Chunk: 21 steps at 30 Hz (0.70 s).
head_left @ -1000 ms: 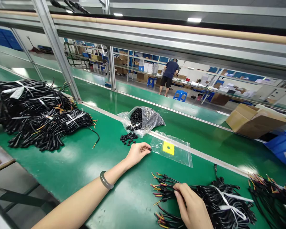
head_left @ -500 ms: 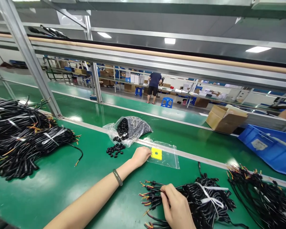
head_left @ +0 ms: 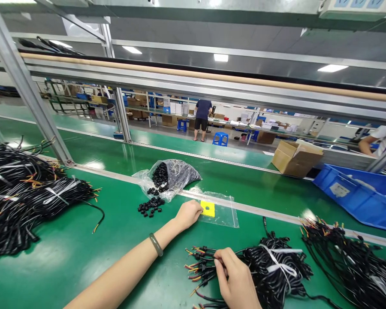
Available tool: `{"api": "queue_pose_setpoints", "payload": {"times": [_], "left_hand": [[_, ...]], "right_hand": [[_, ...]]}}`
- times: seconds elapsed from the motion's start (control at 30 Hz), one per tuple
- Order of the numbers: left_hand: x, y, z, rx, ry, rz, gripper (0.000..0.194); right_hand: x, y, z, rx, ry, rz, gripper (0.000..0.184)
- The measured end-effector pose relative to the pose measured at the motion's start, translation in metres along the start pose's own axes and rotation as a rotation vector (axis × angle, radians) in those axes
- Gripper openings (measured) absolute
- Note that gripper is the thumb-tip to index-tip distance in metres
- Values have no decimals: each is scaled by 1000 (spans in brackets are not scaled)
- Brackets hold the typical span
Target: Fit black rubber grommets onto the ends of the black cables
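Note:
My left hand (head_left: 189,213) has its fingers pressed together at the left edge of a yellow sponge (head_left: 207,209) with a round hole. That sponge lies on a clear zip bag (head_left: 227,212); whether anything is between the fingertips is hidden. Lower right, my right hand (head_left: 234,274) pinches a thin black cable at the stripped-wire end of a bundle of black cables (head_left: 273,268), tied with a white strip. Several coloured wire ends, with small black parts behind them, fan out left of that hand. Loose black caps (head_left: 150,206) lie left of my left hand.
Behind the caps, an opened plastic bag (head_left: 180,174) holds more of them. Cable piles lie at the left (head_left: 28,193) and far right (head_left: 357,262). A blue bin (head_left: 337,189) and cardboard box (head_left: 292,159) stand back right. A metal post (head_left: 28,86) rises at left. Other people are farther off.
The whole view has shifted slightly, so the bench things sit a little farther left. Both hands stay at the same places, by the sponge and on the cable.

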State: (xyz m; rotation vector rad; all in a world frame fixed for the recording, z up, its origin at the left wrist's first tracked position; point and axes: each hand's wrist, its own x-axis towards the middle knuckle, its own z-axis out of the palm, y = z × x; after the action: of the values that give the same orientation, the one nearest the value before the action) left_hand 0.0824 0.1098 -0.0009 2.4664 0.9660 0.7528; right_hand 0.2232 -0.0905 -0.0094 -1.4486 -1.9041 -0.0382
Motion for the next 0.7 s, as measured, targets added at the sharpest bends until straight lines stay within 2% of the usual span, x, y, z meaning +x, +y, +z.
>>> {"api": "queue_pose_setpoints", "payload": {"times": [0.13, 0.17, 0.27, 0.33, 0.47, 0.7], "left_hand": [[-27, 17, -9, -277, 45, -207, 29], [-37, 22, -10, -435, 27, -277, 31], [-67, 38, -14, -1088, -64, -559, 36], [-83, 46, -15, -1309, -113, -671, 44], [-97, 52, -15, -1429, -136, -740, 47], [-100, 53, -19, -1480, -174, -746, 43]], "right_hand": [[-2, 1, 5, 133, 92, 80, 21], [-2, 2, 6, 154, 106, 94, 20], [-3, 2, 9, 151, 134, 103, 19], [-4, 2, 10, 121, 141, 76, 18], [-4, 3, 9, 95, 161, 47, 18], [-4, 4, 6, 78, 170, 13, 15]]}}
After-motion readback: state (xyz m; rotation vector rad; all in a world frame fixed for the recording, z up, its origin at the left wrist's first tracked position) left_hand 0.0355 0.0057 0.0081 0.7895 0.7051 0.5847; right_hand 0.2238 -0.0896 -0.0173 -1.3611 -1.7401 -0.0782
